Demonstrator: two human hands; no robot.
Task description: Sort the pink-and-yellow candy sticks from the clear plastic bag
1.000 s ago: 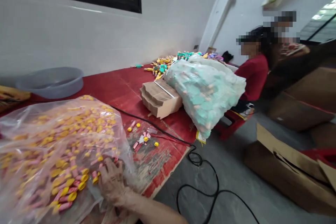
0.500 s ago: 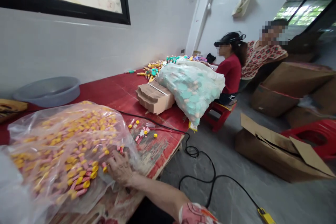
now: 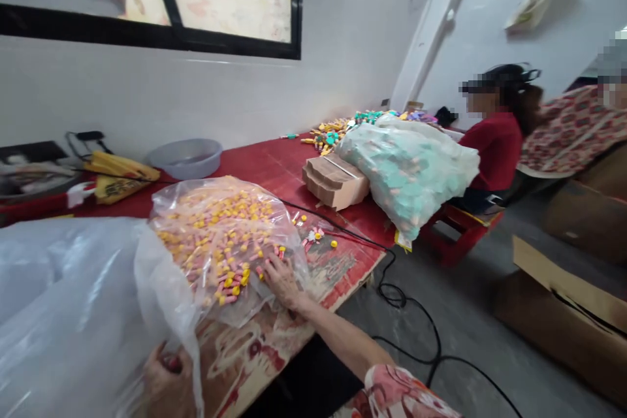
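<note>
— Where is the bag of caps (image 3: 220,235)?
— On the red surface (image 3: 255,166), near the basin (image 3: 186,158). Right hand (image 3: 281,281) lies spread on it; left hand (image 3: 164,382) pinches an empty bag (image 3: 73,313) beside it.

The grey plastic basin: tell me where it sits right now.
In the head view the grey basin sits on the red table against the white wall, upper left of centre, beside the yellow folded cloth.

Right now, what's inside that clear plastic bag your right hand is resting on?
The clear plastic bag holds many small pink pieces with yellow caps, heaped loosely. The right hand rests against it. What lies deeper in the heap or under the bag is covered.
</note>
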